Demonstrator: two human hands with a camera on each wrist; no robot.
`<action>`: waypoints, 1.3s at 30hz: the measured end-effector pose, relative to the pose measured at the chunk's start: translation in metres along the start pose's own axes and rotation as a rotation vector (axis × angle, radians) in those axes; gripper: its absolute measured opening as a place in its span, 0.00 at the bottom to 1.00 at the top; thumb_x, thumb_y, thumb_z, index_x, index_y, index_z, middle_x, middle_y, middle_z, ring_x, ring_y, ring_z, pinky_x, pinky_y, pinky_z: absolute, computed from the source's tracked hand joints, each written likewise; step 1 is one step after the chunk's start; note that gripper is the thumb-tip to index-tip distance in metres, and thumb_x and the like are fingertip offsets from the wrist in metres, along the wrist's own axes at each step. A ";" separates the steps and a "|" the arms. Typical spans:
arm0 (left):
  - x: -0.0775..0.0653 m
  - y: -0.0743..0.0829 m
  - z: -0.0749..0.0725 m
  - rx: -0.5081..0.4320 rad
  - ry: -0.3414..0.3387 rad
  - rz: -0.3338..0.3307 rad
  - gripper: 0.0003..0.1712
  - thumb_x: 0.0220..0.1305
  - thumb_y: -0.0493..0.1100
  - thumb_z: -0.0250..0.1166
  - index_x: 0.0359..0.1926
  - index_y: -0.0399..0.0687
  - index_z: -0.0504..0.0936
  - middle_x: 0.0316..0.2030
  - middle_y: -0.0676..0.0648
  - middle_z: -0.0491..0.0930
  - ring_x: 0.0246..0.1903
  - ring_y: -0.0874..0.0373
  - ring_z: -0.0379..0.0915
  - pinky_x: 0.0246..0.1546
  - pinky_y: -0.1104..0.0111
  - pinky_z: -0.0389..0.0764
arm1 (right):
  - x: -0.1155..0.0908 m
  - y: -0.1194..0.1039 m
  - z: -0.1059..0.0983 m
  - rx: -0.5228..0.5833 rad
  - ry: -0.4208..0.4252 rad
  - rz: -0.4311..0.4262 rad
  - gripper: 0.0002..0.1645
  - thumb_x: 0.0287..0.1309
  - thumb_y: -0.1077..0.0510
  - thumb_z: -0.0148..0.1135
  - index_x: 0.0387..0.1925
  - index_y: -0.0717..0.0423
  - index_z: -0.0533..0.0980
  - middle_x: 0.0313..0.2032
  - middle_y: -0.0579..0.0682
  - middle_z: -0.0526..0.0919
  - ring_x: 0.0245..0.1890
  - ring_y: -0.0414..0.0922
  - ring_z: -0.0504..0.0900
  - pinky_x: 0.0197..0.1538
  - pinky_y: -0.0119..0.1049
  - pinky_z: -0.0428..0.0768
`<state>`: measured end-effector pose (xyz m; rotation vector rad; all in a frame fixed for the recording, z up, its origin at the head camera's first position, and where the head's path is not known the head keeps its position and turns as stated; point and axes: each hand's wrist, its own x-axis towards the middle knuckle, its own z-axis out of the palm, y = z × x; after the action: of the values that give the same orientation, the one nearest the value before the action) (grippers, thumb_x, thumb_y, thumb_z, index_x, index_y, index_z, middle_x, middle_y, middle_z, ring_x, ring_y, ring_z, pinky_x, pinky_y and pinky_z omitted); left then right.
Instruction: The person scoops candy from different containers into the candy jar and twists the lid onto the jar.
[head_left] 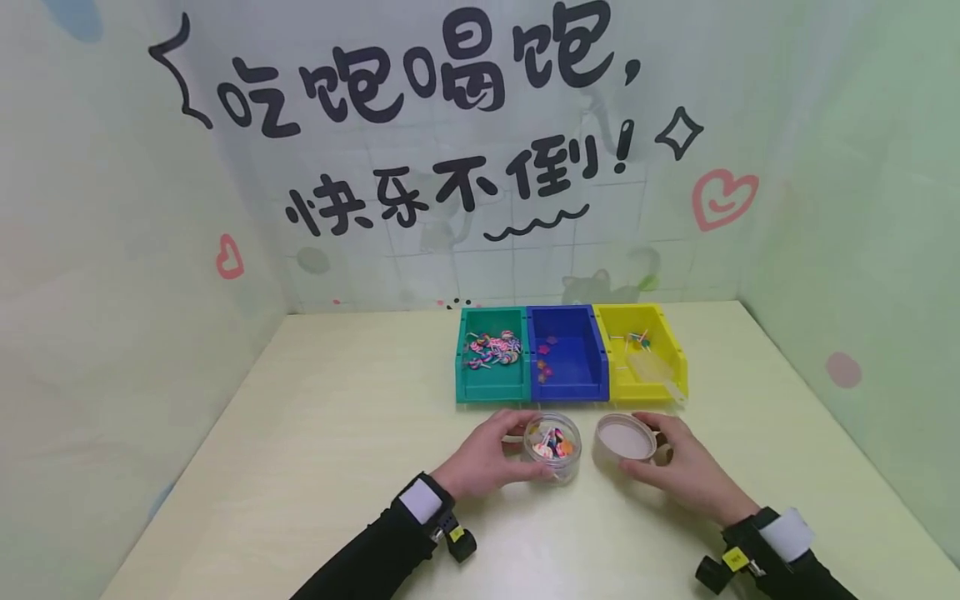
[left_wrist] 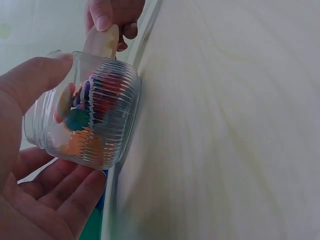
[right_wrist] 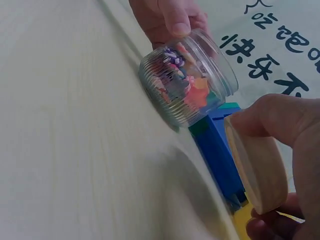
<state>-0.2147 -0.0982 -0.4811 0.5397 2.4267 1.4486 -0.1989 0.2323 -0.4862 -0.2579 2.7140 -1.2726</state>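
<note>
A clear ribbed jar (head_left: 552,454) stands uncovered on the table, with colorful small charms (left_wrist: 82,120) inside, some orange and one dark green. My left hand (head_left: 498,457) grips it from the left, thumb on the near side and fingers on the far side. To the right of the jar, my right hand (head_left: 686,467) holds a round pale lid (head_left: 626,438) by its edge, between thumb and fingers. In the right wrist view the lid (right_wrist: 257,167) is raised above the table, tilted on its side, apart from the jar's threaded mouth.
Behind the hands three joined bins stand in a row. The green bin (head_left: 491,387) holds several swirled lollipop charms, the blue bin (head_left: 581,358) some small pink and orange pieces. In the yellow bin (head_left: 645,390) lie a few stick charms and a translucent scoop (head_left: 651,367). A printed curtain (head_left: 480,275) hangs behind.
</note>
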 end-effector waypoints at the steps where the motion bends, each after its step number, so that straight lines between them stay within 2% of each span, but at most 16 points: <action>1: 0.000 0.000 0.001 -0.002 -0.001 0.000 0.43 0.63 0.49 0.84 0.76 0.51 0.77 0.65 0.50 0.78 0.67 0.49 0.78 0.69 0.57 0.83 | -0.002 -0.001 0.000 0.015 0.017 -0.004 0.55 0.63 0.42 0.81 0.79 0.61 0.65 0.68 0.62 0.74 0.56 0.51 0.73 0.48 0.34 0.75; 5: 0.001 0.001 0.001 -0.006 -0.003 -0.007 0.43 0.63 0.50 0.84 0.76 0.51 0.77 0.65 0.50 0.78 0.67 0.48 0.78 0.69 0.56 0.83 | -0.005 -0.009 -0.001 0.118 0.087 -0.026 0.53 0.64 0.48 0.81 0.79 0.62 0.63 0.68 0.62 0.75 0.57 0.50 0.72 0.49 0.29 0.75; 10: 0.000 0.002 0.001 -0.011 -0.002 -0.015 0.42 0.63 0.49 0.84 0.75 0.51 0.77 0.64 0.50 0.78 0.67 0.48 0.77 0.70 0.55 0.83 | -0.010 -0.020 -0.004 0.330 0.088 -0.044 0.47 0.70 0.54 0.75 0.80 0.61 0.61 0.70 0.61 0.74 0.56 0.42 0.76 0.52 0.26 0.81; 15: 0.000 0.000 0.001 -0.014 -0.001 -0.016 0.42 0.63 0.49 0.84 0.75 0.51 0.77 0.65 0.50 0.78 0.67 0.48 0.77 0.69 0.56 0.83 | -0.014 -0.027 -0.009 0.637 0.047 -0.123 0.35 0.77 0.63 0.62 0.79 0.60 0.63 0.68 0.49 0.74 0.58 0.36 0.82 0.60 0.25 0.83; 18: 0.000 0.000 0.001 -0.013 -0.001 -0.018 0.43 0.63 0.50 0.84 0.76 0.52 0.77 0.65 0.50 0.78 0.67 0.48 0.77 0.70 0.56 0.83 | -0.016 -0.030 -0.009 0.748 0.048 -0.174 0.30 0.77 0.66 0.59 0.75 0.53 0.67 0.65 0.43 0.76 0.58 0.37 0.83 0.61 0.25 0.83; 21: 0.000 0.000 0.001 -0.016 -0.004 -0.020 0.43 0.63 0.50 0.84 0.76 0.52 0.77 0.65 0.50 0.78 0.67 0.48 0.78 0.70 0.55 0.83 | -0.017 -0.034 -0.009 0.791 0.060 -0.226 0.31 0.75 0.69 0.58 0.73 0.48 0.69 0.66 0.43 0.76 0.59 0.38 0.83 0.62 0.25 0.84; 26: 0.000 0.000 0.000 -0.017 -0.001 -0.009 0.43 0.64 0.50 0.83 0.76 0.51 0.77 0.63 0.49 0.79 0.67 0.48 0.78 0.70 0.54 0.83 | -0.016 -0.043 -0.009 0.808 0.075 -0.315 0.36 0.73 0.73 0.59 0.77 0.51 0.66 0.70 0.46 0.71 0.60 0.38 0.83 0.63 0.26 0.84; 32: 0.000 -0.001 0.001 -0.012 -0.002 -0.005 0.43 0.64 0.49 0.83 0.76 0.50 0.77 0.64 0.49 0.78 0.67 0.48 0.78 0.69 0.56 0.83 | -0.014 -0.056 -0.010 0.850 0.122 -0.324 0.42 0.70 0.76 0.60 0.77 0.47 0.59 0.70 0.49 0.63 0.61 0.37 0.80 0.63 0.25 0.83; 36: 0.000 0.000 0.000 -0.017 -0.002 -0.001 0.43 0.64 0.49 0.83 0.76 0.50 0.77 0.64 0.49 0.79 0.67 0.48 0.78 0.69 0.55 0.83 | -0.012 -0.064 -0.011 0.859 0.130 -0.327 0.39 0.69 0.77 0.61 0.72 0.48 0.61 0.67 0.49 0.65 0.61 0.37 0.78 0.62 0.25 0.84; 39: 0.000 0.000 0.000 -0.017 -0.001 -0.005 0.43 0.64 0.49 0.83 0.77 0.51 0.76 0.64 0.49 0.79 0.67 0.47 0.78 0.69 0.55 0.83 | -0.008 -0.068 -0.011 0.802 0.086 -0.374 0.40 0.69 0.77 0.61 0.76 0.54 0.63 0.68 0.47 0.70 0.62 0.39 0.78 0.62 0.26 0.85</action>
<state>-0.2141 -0.0981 -0.4811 0.5306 2.4114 1.4651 -0.1867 0.1988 -0.4263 -0.6254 2.0250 -2.3746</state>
